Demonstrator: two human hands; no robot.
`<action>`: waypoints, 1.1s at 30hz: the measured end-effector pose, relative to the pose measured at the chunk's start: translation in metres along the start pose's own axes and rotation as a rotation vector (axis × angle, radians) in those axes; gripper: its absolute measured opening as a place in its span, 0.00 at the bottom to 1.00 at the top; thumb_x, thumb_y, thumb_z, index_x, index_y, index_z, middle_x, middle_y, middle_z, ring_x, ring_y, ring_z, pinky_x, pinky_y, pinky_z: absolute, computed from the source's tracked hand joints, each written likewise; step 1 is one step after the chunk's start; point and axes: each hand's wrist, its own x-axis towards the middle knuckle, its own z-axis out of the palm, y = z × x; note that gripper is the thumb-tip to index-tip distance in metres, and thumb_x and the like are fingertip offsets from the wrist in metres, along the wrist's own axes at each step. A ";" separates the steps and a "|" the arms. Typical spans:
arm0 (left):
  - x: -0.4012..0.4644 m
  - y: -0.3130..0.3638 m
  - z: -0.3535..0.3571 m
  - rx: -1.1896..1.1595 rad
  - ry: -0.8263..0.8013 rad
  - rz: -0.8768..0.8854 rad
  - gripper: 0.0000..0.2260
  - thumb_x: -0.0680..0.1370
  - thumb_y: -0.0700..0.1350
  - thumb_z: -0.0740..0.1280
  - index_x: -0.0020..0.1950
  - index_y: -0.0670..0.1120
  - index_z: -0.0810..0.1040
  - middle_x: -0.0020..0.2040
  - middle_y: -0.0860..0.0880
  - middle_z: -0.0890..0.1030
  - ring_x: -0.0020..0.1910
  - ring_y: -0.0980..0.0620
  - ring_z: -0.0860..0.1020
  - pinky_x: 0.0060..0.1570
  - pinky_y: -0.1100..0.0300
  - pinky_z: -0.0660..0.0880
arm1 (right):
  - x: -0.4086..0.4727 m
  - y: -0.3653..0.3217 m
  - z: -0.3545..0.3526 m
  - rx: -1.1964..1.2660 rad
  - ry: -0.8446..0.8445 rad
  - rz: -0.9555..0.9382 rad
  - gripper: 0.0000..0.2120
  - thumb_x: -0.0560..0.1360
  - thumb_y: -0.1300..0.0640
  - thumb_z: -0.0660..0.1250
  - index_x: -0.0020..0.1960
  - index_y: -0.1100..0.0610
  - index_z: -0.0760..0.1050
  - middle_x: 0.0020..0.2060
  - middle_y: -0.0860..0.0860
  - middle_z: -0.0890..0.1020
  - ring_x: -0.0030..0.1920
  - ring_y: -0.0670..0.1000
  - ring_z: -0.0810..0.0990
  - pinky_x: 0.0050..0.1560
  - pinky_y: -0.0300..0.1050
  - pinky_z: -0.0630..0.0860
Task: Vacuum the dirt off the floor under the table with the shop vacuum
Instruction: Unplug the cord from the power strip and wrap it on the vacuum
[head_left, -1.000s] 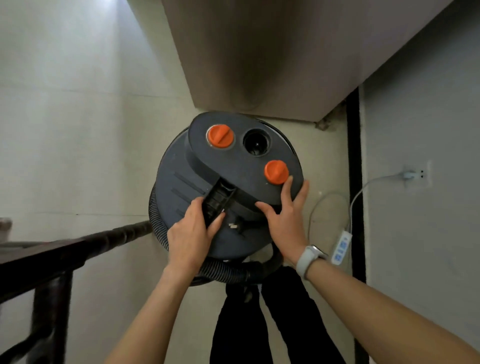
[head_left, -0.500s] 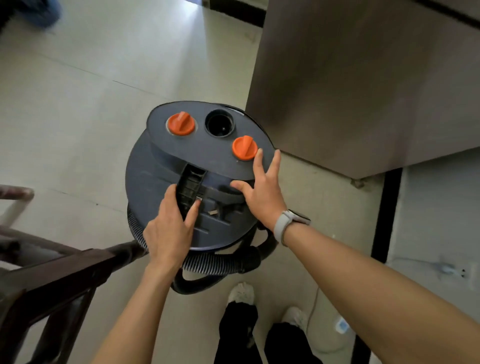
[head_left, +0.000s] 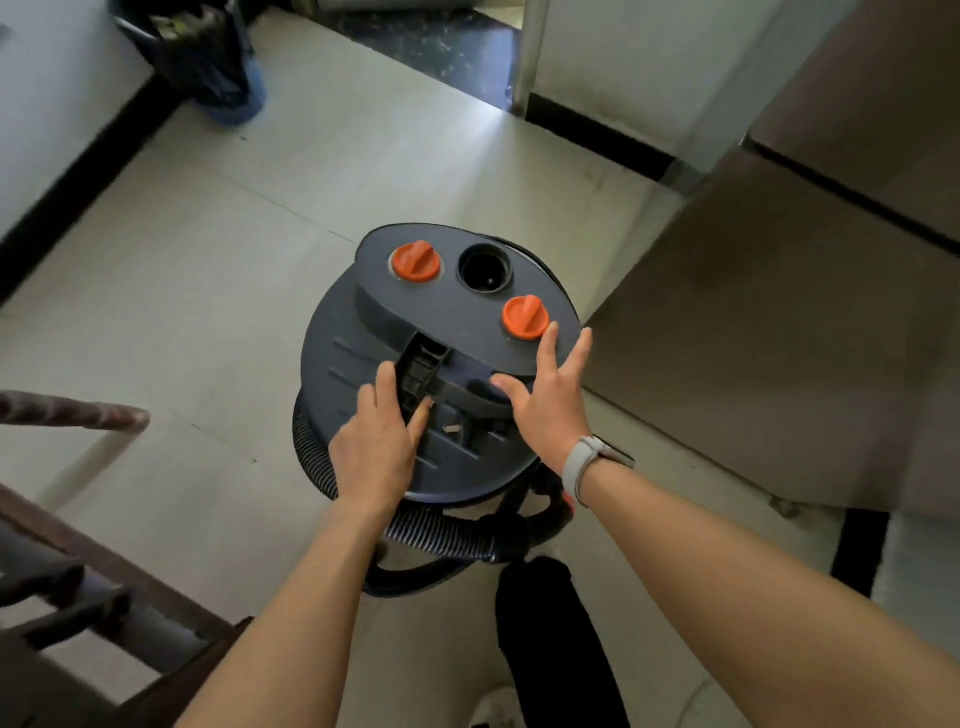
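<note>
One shop vacuum (head_left: 415, 415), two orange knobs (head_left: 415, 261), apparently one hose (head_left: 441, 530).

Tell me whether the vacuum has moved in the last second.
Yes, it seems. The vacuum has gone forward along the cabinet: the cabinet's foot, ahead of it before, is now beside and behind it.

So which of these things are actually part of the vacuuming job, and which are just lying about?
Part of the job:
- shop vacuum, under both hands
- its ribbed hose, coiled round the base
- left hand, resting by the handle slot
- right hand, spread on the lid

Just lying about:
- blue bucket with a black bag
- brown cabinet
- dark wooden furniture
</note>
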 end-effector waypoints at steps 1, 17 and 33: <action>0.013 0.004 -0.004 0.009 -0.014 0.015 0.26 0.80 0.58 0.55 0.74 0.46 0.58 0.57 0.41 0.73 0.47 0.35 0.78 0.38 0.48 0.69 | 0.011 -0.004 -0.004 0.013 0.004 0.016 0.42 0.76 0.43 0.63 0.77 0.58 0.42 0.74 0.64 0.36 0.76 0.63 0.44 0.73 0.54 0.56; 0.150 -0.024 -0.053 -0.004 -0.040 -0.079 0.26 0.78 0.58 0.57 0.72 0.46 0.61 0.57 0.41 0.75 0.48 0.32 0.78 0.41 0.44 0.73 | 0.120 -0.098 0.010 0.050 -0.056 -0.015 0.41 0.76 0.46 0.64 0.77 0.59 0.43 0.73 0.65 0.36 0.76 0.63 0.42 0.75 0.52 0.52; 0.337 0.080 -0.085 -0.088 -0.151 0.149 0.27 0.79 0.60 0.56 0.74 0.49 0.56 0.59 0.44 0.73 0.52 0.37 0.76 0.44 0.49 0.71 | 0.294 -0.124 -0.074 0.187 0.060 0.157 0.40 0.76 0.55 0.67 0.77 0.55 0.45 0.75 0.58 0.36 0.76 0.58 0.46 0.72 0.41 0.52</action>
